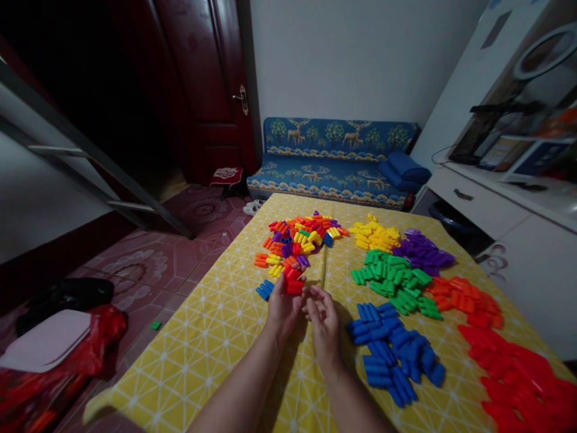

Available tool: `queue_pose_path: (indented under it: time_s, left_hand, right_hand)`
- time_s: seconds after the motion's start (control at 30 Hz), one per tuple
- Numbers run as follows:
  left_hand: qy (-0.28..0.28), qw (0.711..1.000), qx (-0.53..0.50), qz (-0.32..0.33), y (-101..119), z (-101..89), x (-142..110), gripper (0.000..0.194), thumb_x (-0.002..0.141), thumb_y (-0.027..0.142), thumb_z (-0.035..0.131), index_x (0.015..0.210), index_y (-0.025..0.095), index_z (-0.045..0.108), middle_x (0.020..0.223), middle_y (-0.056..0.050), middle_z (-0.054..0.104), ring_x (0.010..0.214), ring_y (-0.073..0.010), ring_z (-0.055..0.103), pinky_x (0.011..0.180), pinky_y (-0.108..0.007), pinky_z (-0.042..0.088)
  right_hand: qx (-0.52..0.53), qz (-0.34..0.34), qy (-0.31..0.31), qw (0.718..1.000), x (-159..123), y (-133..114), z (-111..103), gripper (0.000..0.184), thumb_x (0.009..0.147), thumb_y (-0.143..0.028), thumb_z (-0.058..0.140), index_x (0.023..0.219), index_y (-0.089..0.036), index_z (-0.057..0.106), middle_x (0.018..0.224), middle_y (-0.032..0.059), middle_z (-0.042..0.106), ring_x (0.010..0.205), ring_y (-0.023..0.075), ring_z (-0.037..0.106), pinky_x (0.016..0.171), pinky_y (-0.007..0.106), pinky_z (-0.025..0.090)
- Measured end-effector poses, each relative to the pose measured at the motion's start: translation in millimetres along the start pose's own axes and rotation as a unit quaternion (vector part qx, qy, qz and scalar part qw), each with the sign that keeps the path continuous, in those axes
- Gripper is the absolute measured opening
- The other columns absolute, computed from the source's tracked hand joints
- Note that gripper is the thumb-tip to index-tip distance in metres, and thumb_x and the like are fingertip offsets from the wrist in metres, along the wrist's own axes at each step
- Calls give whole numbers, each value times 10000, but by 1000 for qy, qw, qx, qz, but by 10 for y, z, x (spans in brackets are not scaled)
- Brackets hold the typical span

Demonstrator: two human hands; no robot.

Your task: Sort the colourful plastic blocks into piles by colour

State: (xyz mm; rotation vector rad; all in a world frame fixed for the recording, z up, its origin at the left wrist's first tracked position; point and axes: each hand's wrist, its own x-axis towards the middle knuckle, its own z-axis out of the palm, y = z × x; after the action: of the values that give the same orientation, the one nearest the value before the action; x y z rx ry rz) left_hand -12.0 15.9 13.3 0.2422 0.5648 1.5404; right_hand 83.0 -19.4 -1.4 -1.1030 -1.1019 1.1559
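Observation:
My left hand (282, 307) is closed around a small bunch of red plastic pegs (294, 280), held just above the yellow tablecloth (216, 337). My right hand (323, 322) hovers beside it, fingers loosely curled and apart, nothing visible in them. Just beyond the hands lies a mixed pile of coloured pegs (300, 240). A few blue pegs (265, 290) lie left of my left hand. To the right sit sorted heaps: blue (392, 352), green (394, 281), yellow (375, 236), purple (424, 249), orange (466, 296) and red (518, 367).
The table's left edge drops to a tiled floor (148, 264) with a green peg (155, 325) and red bags (58, 361). A blue patterned sofa (333, 162) stands behind the table, a dark door (211, 90) left of it, white cabinets (505, 228) at the right.

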Motion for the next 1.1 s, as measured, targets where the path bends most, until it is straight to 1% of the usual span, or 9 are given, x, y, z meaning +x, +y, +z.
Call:
queue_pose_path:
  time_s: [0.07,0.17,0.3,0.37,0.57,0.73,0.9,1.0,1.1]
  left_hand:
    - [-9,999,-24,-19,21,-10,-14,340,944,376,500,1158,166,659,1272,-118,645,865,-171,669,697,-268,536]
    - [-22,999,-36,-28,19,-12,-23,359,955,343,461,1199,153,644,1354,-128,602,967,-195,668,745,-282,540]
    - [-45,998,-30,-36,-11,-9,-27,385,927,357,486,1224,163,634,1345,-118,613,1130,-237,629,939,-355,514]
    - [-59,997,-21,-52,-21,-10,-36,415,904,378,507,1243,168,624,1338,-124,619,1205,-264,592,999,-400,489]
    - [-96,989,-12,-110,-24,-25,-66,499,869,386,513,1319,176,566,1322,-143,626,1258,-332,558,1006,-539,468]
    - [-104,986,-28,-129,-55,-77,-44,504,874,366,480,1327,160,561,1300,-147,645,1292,-327,539,1064,-541,421]
    - [-103,985,-32,-134,-75,-110,-19,472,880,328,469,1281,108,588,1319,-171,635,1320,-324,519,1075,-496,418]
    - [-102,985,-24,-138,-77,-100,-26,455,877,318,481,1257,98,604,1301,-169,648,1299,-310,542,1065,-460,433]
    - [-106,982,-12,-153,-91,-73,-56,439,881,316,496,1245,102,618,1282,-159,661,1255,-302,577,1052,-443,447]
  right_hand:
    - [-18,-10,20,1000,-4,19,-15,461,842,-498,647,1192,-202,600,976,76,710,747,192,654,666,317,531]
    - [-47,-45,31,997,-9,62,-36,443,856,-449,641,1216,-196,598,936,67,703,740,184,646,666,310,525]
    - [-82,-80,23,993,-11,86,-46,464,867,-385,628,1298,-222,575,1104,99,676,763,178,643,693,329,544]
    - [-93,-84,18,992,-10,77,-42,499,864,-374,627,1341,-245,555,1103,99,675,753,185,638,679,341,550]
    - [-107,-96,28,989,7,74,-27,459,837,-369,646,1277,-241,622,1114,117,657,788,207,626,656,352,553]
    - [-124,-97,43,987,21,76,-38,422,820,-370,666,1207,-205,643,1171,130,627,699,168,603,626,337,541]
    - [-109,-82,39,990,-8,23,-47,270,840,-395,658,1045,-218,665,1022,83,689,834,211,656,730,341,544]
    - [-67,-54,35,996,-30,14,-43,271,861,-429,643,1037,-224,636,939,61,708,831,217,672,728,336,546]
    - [-51,-69,50,995,-30,25,-47,288,878,-428,627,1078,-221,615,1049,85,694,927,224,667,769,339,548]
